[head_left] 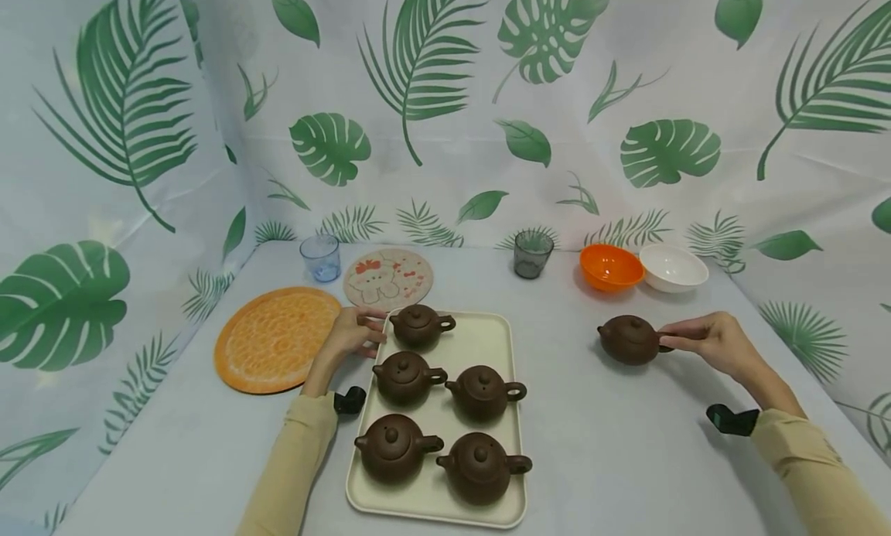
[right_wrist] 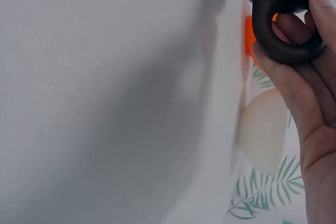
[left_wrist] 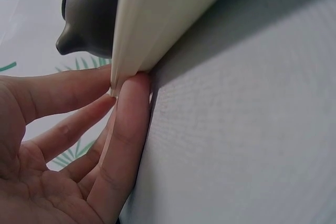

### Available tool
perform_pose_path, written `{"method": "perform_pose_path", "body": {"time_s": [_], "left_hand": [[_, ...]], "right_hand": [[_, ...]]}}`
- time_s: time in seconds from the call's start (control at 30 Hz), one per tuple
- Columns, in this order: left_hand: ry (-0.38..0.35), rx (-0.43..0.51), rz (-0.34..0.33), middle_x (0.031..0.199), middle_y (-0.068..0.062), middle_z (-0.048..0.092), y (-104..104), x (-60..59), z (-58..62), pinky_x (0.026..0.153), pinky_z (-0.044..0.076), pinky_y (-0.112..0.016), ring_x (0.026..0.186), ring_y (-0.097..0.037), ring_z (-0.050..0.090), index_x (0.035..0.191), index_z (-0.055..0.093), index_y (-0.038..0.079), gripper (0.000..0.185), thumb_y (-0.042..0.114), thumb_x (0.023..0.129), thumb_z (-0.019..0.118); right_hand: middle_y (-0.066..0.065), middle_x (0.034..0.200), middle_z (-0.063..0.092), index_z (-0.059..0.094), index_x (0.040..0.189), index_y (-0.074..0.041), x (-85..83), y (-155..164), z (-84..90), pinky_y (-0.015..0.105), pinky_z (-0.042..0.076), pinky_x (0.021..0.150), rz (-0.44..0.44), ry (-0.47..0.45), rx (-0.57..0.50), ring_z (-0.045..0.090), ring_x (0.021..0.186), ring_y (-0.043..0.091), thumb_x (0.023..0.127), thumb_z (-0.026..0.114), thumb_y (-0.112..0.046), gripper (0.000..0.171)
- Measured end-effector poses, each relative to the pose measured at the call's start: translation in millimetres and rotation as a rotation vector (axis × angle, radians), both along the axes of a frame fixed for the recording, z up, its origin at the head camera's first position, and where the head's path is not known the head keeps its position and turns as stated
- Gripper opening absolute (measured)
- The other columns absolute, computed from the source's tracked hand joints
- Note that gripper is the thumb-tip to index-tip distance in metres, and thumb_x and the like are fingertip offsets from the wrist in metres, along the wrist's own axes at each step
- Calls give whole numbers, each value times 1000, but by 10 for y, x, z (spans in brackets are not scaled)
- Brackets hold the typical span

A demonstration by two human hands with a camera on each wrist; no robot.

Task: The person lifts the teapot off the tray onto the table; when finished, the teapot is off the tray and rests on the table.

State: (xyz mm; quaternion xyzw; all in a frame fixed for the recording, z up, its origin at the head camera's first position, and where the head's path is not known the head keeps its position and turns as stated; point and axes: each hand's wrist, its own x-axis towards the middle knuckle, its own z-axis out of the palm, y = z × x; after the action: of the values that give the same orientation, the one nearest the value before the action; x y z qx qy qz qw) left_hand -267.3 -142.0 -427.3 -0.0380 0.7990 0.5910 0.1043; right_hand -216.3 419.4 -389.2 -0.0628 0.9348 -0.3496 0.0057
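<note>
A cream tray [head_left: 455, 514] carries several dark brown teapots, among them a front-right teapot [head_left: 479, 468] and a back teapot [head_left: 418, 327]. My left hand [head_left: 353, 333] pinches the tray's rim at its far left corner. In the left wrist view the fingertips [left_wrist: 135, 90] meet at the tray's edge [left_wrist: 128, 35], just below a teapot's spout. Over the right side of the table, my right hand [head_left: 717, 344] grips another brown teapot [head_left: 629, 340] by its handle [right_wrist: 265, 40]. This teapot hangs above the cloth, its spout pointing left and its lid on.
Left of the tray lies an orange round mat [head_left: 278, 339], with a cartoon-printed round mat [head_left: 388, 279] behind it. Along the back stand a blue glass [head_left: 321, 259], a grey glass [head_left: 532, 256], an orange bowl [head_left: 611, 269] and a white bowl [head_left: 674, 269]. Leaf-printed cloth walls surround the table.
</note>
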Motion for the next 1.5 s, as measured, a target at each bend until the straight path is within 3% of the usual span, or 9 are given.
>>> {"method": "perform_pose_path", "body": {"time_s": [0.3, 0.7, 0.8, 1.0, 1.17, 1.33, 1.5], "left_hand": [[1, 23, -9, 96, -18, 66, 8, 17, -29, 53, 58, -31, 69, -16, 64, 121, 61, -4, 42, -9, 80, 65], [12, 16, -4, 98, -20, 65, -4, 13, -20, 54, 58, -33, 71, -17, 64, 122, 61, -4, 42, -8, 80, 66], [9, 13, -4, 98, -19, 65, 3, 14, -12, 55, 58, -32, 70, -16, 64, 122, 61, -3, 42, -8, 80, 66], [9, 2, -3, 96, -18, 65, 13, 13, 13, 53, 57, -30, 69, -17, 63, 121, 62, -3, 42, -8, 79, 66], [12, -2, 0, 95, -18, 65, 5, 5, 29, 52, 57, -31, 69, -17, 63, 120, 62, -3, 42, -9, 79, 66], [13, 3, 1, 98, -19, 64, 2, 1, 16, 54, 58, -32, 69, -17, 63, 121, 62, -3, 42, -9, 80, 67], [13, 5, 0, 98, -19, 64, 4, 0, -21, 54, 58, -33, 69, -17, 63, 120, 62, -3, 41, -9, 80, 67]], "right_hand": [[3, 89, 75, 69, 106, 11, 22, 63, -136, 7, 46, 69, 12, 14, -42, 64, 79, -4, 85, 73, -16, 34], [5, 93, 74, 68, 108, 11, 0, 81, -126, 8, 47, 71, 31, 10, -38, 64, 80, -4, 86, 73, -18, 37], [-1, 93, 74, 67, 111, 10, 8, 92, -118, 7, 48, 71, 26, 22, -40, 63, 81, -7, 86, 72, -19, 39], [-17, 93, 71, 65, 114, 10, 18, 25, -19, 5, 48, 72, 29, 111, -125, 63, 85, -10, 88, 70, -16, 37], [-24, 93, 68, 65, 116, 9, -74, -284, 172, 6, 49, 72, 28, 156, -137, 62, 84, -12, 90, 69, -20, 39], [-5, 96, 73, 67, 117, 4, -226, -762, 305, 10, 51, 73, 72, 149, -117, 61, 85, -10, 90, 69, -26, 40], [15, 105, 71, 69, 115, 1, -359, -1304, 350, 17, 54, 78, 187, 87, -183, 66, 89, 1, 89, 69, -25, 37]]}}
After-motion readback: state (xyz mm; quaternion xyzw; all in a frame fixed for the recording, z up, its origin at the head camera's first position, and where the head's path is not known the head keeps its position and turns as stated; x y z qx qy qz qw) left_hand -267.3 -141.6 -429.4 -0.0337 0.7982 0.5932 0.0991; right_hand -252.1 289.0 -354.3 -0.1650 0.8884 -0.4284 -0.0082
